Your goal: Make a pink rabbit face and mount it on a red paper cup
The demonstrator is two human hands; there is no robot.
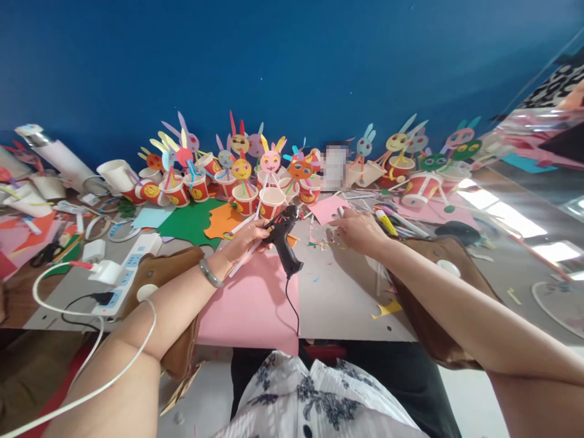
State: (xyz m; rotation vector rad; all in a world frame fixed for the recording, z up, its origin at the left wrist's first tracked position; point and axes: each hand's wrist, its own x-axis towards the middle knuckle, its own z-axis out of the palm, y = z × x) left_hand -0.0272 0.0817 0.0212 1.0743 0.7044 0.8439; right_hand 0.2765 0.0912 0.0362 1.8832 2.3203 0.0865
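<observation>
My left hand (249, 243) is closed around a thin pale strip (239, 263), its fingertips against the front of a black glue gun (285, 243). The gun's handle points down and its cord trails to the table's front edge. Over the table to the right, my right hand (362, 232) has its fingers together at a small white piece (340, 212), beside a pink paper piece (329, 209). A large pink sheet (255, 298) lies under my left hand and the gun.
Red and white paper cups (272, 204) with paper rabbit heads (271, 160) line the blue wall. Green paper (190, 224) and orange paper (223, 221) lie left. A power strip (132, 274) and white cable are near my left arm; pens (387, 222) and a brown pad (424, 292) are right.
</observation>
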